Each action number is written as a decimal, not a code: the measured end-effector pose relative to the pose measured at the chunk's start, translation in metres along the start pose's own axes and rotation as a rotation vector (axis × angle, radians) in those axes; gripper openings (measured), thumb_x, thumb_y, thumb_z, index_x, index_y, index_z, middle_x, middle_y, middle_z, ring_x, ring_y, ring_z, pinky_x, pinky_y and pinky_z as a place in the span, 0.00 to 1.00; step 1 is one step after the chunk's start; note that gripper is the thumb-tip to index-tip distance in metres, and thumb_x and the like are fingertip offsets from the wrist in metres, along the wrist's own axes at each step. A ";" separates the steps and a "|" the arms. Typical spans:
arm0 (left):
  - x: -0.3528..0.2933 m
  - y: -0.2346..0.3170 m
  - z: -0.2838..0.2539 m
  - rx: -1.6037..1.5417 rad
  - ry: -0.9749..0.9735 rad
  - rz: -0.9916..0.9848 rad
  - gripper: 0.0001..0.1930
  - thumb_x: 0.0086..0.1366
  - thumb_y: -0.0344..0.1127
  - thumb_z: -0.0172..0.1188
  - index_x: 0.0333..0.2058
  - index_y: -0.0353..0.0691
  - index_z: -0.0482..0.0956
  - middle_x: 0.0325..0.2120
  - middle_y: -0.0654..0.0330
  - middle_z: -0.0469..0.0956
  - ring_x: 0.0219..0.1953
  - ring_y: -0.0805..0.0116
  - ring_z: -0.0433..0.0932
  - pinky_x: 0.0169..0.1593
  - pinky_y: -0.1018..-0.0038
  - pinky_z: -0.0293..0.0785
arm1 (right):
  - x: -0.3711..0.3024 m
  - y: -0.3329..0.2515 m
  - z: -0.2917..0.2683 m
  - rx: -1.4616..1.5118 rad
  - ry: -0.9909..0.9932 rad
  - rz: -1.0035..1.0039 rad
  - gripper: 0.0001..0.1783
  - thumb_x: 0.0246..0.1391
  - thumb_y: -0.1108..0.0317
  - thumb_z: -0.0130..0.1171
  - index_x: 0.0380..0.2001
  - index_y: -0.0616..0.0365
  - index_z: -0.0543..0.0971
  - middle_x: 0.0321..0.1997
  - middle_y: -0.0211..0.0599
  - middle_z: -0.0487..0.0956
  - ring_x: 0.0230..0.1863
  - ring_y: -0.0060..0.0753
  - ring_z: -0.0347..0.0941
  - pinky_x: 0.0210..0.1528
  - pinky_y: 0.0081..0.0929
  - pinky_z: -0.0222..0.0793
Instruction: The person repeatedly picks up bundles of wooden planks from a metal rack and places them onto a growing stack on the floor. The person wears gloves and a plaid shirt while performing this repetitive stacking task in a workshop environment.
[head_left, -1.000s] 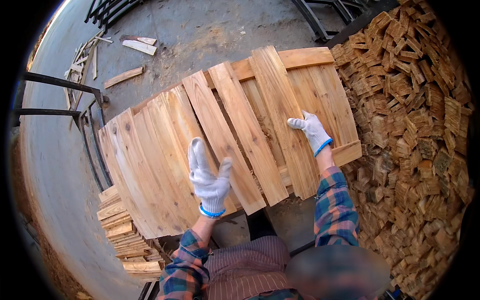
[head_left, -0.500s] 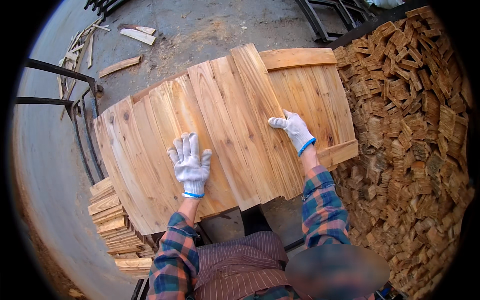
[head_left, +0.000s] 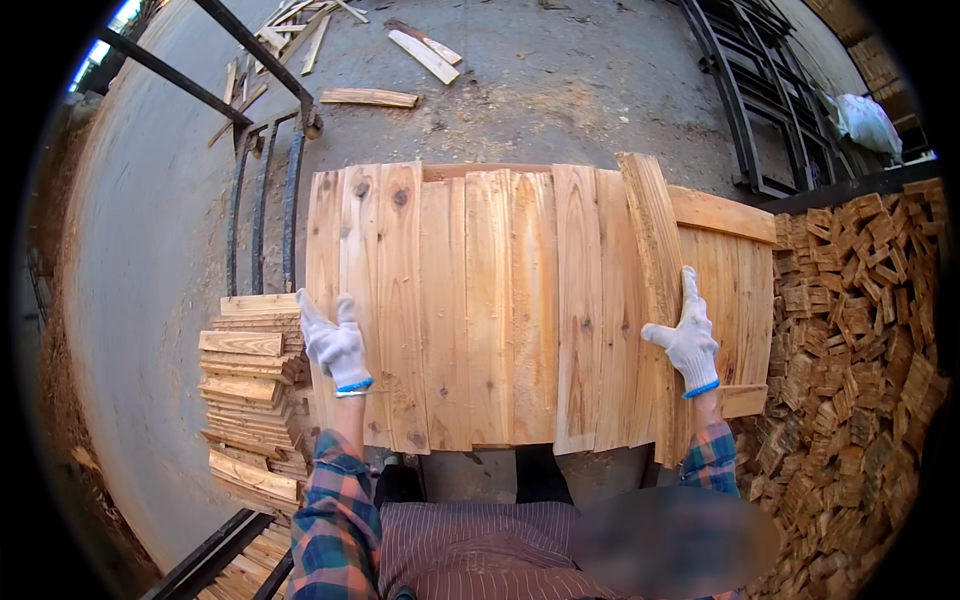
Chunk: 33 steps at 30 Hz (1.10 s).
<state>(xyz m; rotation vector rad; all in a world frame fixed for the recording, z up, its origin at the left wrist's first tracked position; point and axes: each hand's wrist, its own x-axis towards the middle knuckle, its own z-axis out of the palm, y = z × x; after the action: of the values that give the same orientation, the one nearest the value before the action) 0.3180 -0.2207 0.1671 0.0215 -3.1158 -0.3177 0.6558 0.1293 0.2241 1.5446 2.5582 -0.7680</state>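
Wooden boards [head_left: 487, 300] lie side by side in a row across a slatted wooden panel, whose planks and crosspieces [head_left: 725, 215] show at the right end. The rightmost board [head_left: 655, 260] rests at a slight slant, partly over the board beside it. My right hand [head_left: 690, 345], in a white knit glove with a blue cuff, presses against its right edge, thumb stretched over its face and fingers straight. At the row's left edge, my left hand [head_left: 336, 348] wears a matching glove; its fingers are spread and touch the outermost board.
Stacked boards [head_left: 250, 390] stand left of the panel, near a black metal frame [head_left: 262, 210]. Loose wood strips [head_left: 425, 55] lie on the concrete floor ahead. A big heap of wood pieces [head_left: 850, 350] fills the right side. Black metal racks [head_left: 760, 100] stand at the far right.
My left hand has moved from the middle of the boards to their left edge. The right hand remains at the rightmost board's edge. The view has turned, so the boards now look straighter.
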 end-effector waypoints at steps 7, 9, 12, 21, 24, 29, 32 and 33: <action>0.026 -0.053 0.028 0.246 0.144 -0.027 0.32 0.65 0.65 0.50 0.51 0.39 0.66 0.29 0.48 0.79 0.32 0.50 0.81 0.32 0.59 0.78 | 0.050 -0.200 0.006 -0.267 -0.308 -0.626 0.61 0.36 0.65 0.73 0.73 0.43 0.50 0.59 0.46 0.71 0.60 0.54 0.68 0.61 0.44 0.68; 0.023 -0.045 0.021 0.231 0.146 -0.024 0.32 0.65 0.65 0.50 0.51 0.40 0.66 0.29 0.49 0.78 0.32 0.51 0.81 0.33 0.58 0.77 | 0.077 -0.256 0.026 -0.420 -0.293 -0.714 0.57 0.40 0.68 0.70 0.73 0.40 0.51 0.60 0.44 0.70 0.61 0.51 0.68 0.61 0.44 0.68; 0.023 -0.042 0.021 0.257 0.137 -0.040 0.30 0.65 0.63 0.51 0.51 0.41 0.66 0.29 0.50 0.78 0.32 0.51 0.81 0.34 0.58 0.76 | 0.117 -0.327 0.057 -0.565 -0.318 -0.772 0.54 0.44 0.72 0.65 0.73 0.38 0.50 0.62 0.43 0.68 0.63 0.48 0.66 0.62 0.43 0.67; 0.025 -0.045 0.015 0.256 0.095 -0.079 0.31 0.63 0.60 0.55 0.52 0.39 0.65 0.29 0.50 0.78 0.32 0.51 0.81 0.35 0.60 0.77 | 0.144 -0.376 0.109 -0.601 -0.374 -0.746 0.55 0.42 0.79 0.60 0.73 0.36 0.50 0.65 0.40 0.66 0.66 0.47 0.63 0.66 0.36 0.62; 0.025 -0.040 0.009 0.244 0.099 -0.077 0.32 0.63 0.60 0.55 0.53 0.38 0.65 0.29 0.51 0.78 0.32 0.52 0.81 0.35 0.60 0.77 | 0.143 -0.370 0.112 -0.596 -0.314 -0.773 0.53 0.42 0.78 0.60 0.72 0.39 0.52 0.64 0.40 0.67 0.66 0.45 0.63 0.67 0.36 0.58; 0.026 -0.033 0.019 0.189 0.147 -0.038 0.29 0.64 0.62 0.52 0.48 0.41 0.65 0.30 0.49 0.79 0.34 0.49 0.81 0.35 0.58 0.77 | 0.114 -0.324 0.104 -0.504 -0.013 -0.917 0.50 0.42 0.73 0.64 0.70 0.46 0.56 0.59 0.41 0.70 0.60 0.46 0.67 0.64 0.37 0.59; 0.026 -0.051 0.022 0.235 0.113 -0.055 0.32 0.64 0.67 0.48 0.45 0.39 0.64 0.29 0.52 0.78 0.31 0.53 0.82 0.32 0.60 0.78 | 0.031 -0.294 0.110 -0.385 -0.107 -0.958 0.54 0.36 0.72 0.70 0.69 0.48 0.57 0.59 0.43 0.70 0.59 0.47 0.68 0.63 0.41 0.62; 0.028 -0.067 0.025 0.183 0.147 -0.018 0.31 0.66 0.64 0.48 0.46 0.37 0.68 0.29 0.49 0.78 0.30 0.53 0.81 0.31 0.60 0.78 | -0.004 -0.282 0.112 -0.340 -0.135 -0.993 0.55 0.35 0.72 0.71 0.69 0.48 0.57 0.59 0.44 0.70 0.59 0.48 0.68 0.62 0.42 0.63</action>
<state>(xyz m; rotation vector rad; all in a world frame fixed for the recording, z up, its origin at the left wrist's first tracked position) 0.2909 -0.2815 0.1298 0.0710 -2.9882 -0.0290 0.3973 -0.0290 0.2353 0.0569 3.0348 -0.3850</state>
